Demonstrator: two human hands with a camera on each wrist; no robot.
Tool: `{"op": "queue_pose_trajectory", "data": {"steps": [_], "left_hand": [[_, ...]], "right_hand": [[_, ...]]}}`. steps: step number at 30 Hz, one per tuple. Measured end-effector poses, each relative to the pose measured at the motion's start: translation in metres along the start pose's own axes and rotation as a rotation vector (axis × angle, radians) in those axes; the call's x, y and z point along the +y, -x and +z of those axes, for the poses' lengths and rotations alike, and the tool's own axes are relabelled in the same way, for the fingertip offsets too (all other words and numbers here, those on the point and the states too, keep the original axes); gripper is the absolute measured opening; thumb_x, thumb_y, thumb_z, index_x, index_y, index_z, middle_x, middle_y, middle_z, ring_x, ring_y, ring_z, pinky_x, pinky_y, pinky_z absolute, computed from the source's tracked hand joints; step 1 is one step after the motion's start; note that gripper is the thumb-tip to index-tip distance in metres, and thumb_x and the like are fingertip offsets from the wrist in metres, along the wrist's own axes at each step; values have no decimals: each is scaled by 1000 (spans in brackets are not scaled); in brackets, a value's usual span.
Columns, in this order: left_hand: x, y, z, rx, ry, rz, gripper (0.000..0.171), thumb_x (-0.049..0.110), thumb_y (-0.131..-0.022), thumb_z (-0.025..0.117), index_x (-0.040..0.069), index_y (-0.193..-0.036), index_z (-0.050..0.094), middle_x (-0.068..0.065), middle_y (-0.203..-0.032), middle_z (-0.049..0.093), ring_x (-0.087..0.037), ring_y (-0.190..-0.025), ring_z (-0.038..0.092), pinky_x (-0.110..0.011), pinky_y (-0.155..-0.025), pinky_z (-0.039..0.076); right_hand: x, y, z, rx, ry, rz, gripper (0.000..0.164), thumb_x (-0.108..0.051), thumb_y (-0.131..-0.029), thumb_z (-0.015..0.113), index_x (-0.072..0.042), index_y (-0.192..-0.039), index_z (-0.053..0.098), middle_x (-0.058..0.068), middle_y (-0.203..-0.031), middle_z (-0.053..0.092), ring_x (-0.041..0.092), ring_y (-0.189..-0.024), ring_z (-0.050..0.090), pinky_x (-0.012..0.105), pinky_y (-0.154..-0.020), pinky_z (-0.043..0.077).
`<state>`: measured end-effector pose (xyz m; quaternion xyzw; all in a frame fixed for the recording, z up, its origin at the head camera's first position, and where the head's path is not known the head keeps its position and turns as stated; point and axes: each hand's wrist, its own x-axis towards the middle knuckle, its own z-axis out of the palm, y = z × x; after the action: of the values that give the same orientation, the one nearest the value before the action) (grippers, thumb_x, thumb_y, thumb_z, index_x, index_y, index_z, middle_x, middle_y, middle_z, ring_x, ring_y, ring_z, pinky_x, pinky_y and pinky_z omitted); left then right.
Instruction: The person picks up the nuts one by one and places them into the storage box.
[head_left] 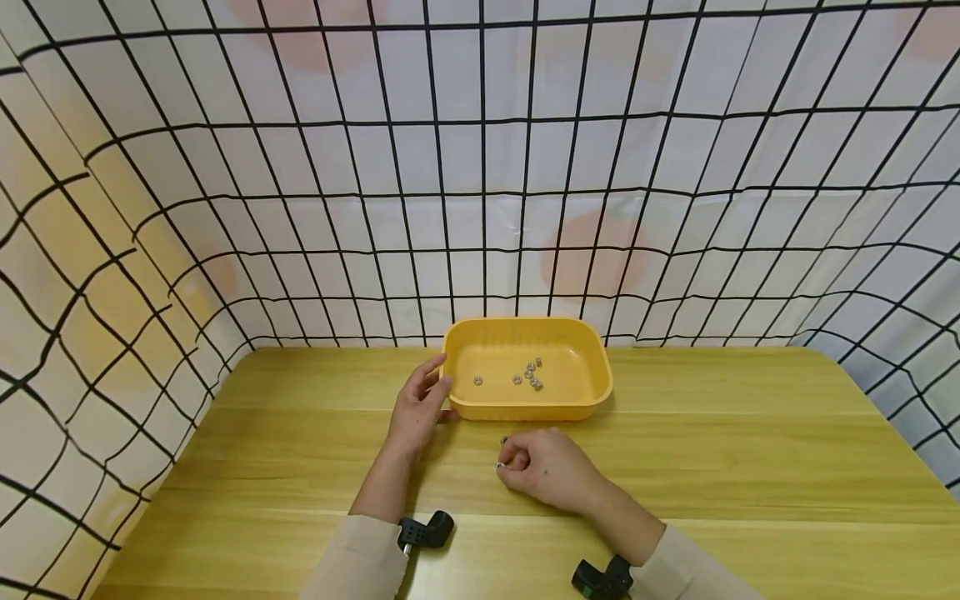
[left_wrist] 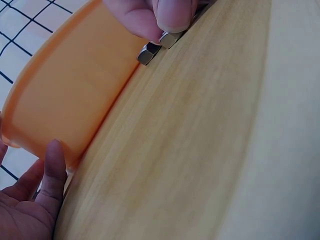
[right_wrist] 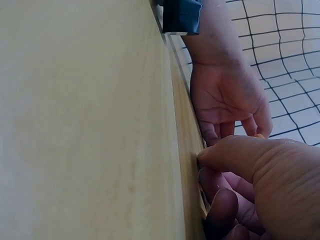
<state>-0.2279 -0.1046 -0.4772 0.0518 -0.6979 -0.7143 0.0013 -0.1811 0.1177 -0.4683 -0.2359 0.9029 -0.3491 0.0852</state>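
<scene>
A yellow plastic tray (head_left: 525, 412) stands near the back edge of the table, with several small metal nuts (head_left: 529, 374) scattered inside. My left hand (head_left: 417, 412) rests against its left end, fingers fairly straight; in the left wrist view one digit of that hand (left_wrist: 37, 207) touches the outer wall. In front of the tray, my right hand (head_left: 553, 471) pinches a hex nut (left_wrist: 170, 39) between thumb and forefinger, low at the tabletop. Another hex nut (left_wrist: 149, 54) lies on the wood just beside those fingertips. My right palm hides both nuts in the right wrist view.
The wooden table (head_left: 720, 467) spreads out on both sides of the tray. Behind it hangs a white cloth with a black grid net (head_left: 483, 192), which also runs along the left and right sides. Each wrist wears a black camera mount (head_left: 427, 531).
</scene>
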Motion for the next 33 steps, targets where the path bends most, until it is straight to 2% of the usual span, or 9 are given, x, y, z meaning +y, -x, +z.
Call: {"op": "queue_pose_trajectory", "data": {"steps": [7, 18, 33], "left_hand": [[-1, -1, 0, 2, 2, -9, 47, 20, -104, 60, 21, -150, 52, -20, -147, 52, -33, -119, 60, -30, -74, 62], [0, 0, 1, 15, -8, -5, 45, 21, -104, 60, 22, -149, 53, -19, -146, 53, -30, -114, 62, -28, -70, 62], [0, 0, 1, 6, -4, 4, 46, 19, -104, 59, 20, -150, 52, -21, -147, 53, -34, -117, 62, -29, -73, 62]], "right_hand": [[0, 0, 1, -2, 30, -11, 6, -26, -88, 78, -23, -83, 73, -19, -66, 61, -2, -62, 56, 19, -62, 48], [-1, 0, 2, -17, -3, -42, 7, -23, -87, 78, -23, -83, 73, -18, -65, 62, -2, -61, 57, 19, -60, 49], [-11, 3, -8, -33, -59, -7, 5, -24, -89, 77, -22, -86, 74, -15, -66, 62, 3, -59, 57, 21, -57, 47]]}}
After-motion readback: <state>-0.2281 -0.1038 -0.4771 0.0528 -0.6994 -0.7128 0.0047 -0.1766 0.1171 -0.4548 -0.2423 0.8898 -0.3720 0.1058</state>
